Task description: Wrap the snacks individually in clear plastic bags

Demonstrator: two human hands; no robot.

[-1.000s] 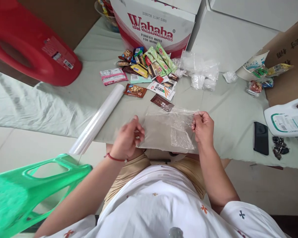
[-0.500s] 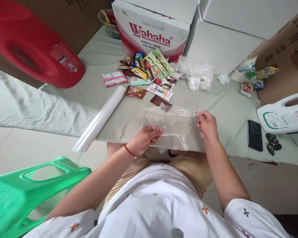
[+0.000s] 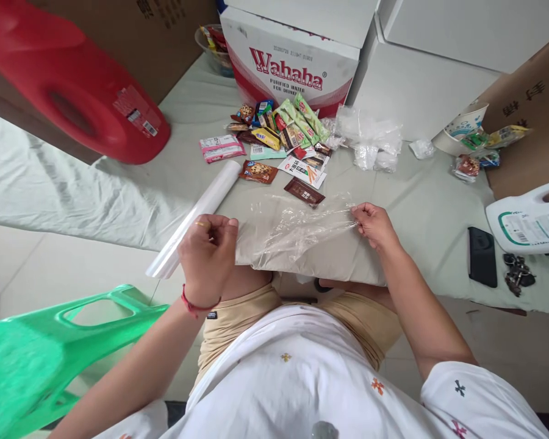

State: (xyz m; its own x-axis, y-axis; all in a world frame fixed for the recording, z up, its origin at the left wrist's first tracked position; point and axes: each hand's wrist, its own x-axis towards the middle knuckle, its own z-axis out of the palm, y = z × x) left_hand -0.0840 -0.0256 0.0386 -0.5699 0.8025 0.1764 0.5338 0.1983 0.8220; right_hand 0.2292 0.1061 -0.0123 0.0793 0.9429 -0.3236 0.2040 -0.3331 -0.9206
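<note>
A thin, clear plastic sheet or bag (image 3: 297, 228), wrinkled and see-through, spreads over the front edge of the cloth-covered table. My right hand (image 3: 373, 224) pinches its right end between thumb and fingers. To the left, my left hand (image 3: 208, 253) is raised with its fingers curled in against the thumb; whether the film's left edge is in them I cannot make out. Partly behind that hand lies a roll of clear plastic (image 3: 205, 198). Just beyond the sheet is a brown snack packet (image 3: 304, 191), with a pile of wrapped snacks (image 3: 279, 131) farther back.
A red jug (image 3: 105, 103) stands at the left, and a Wahaha carton (image 3: 293, 67) at the back. Bundled clear plastic (image 3: 370, 134) lies right of the snacks. Farther right are a phone (image 3: 482, 256), keys (image 3: 518, 274) and a white bottle (image 3: 531, 219). A green stool (image 3: 59, 329) is at lower left.
My left hand has moved left and risen, away from the middle of the plastic. The plastic now spreads farther left. My right hand keeps its pinch, slightly farther left. The view has shifted a little.
</note>
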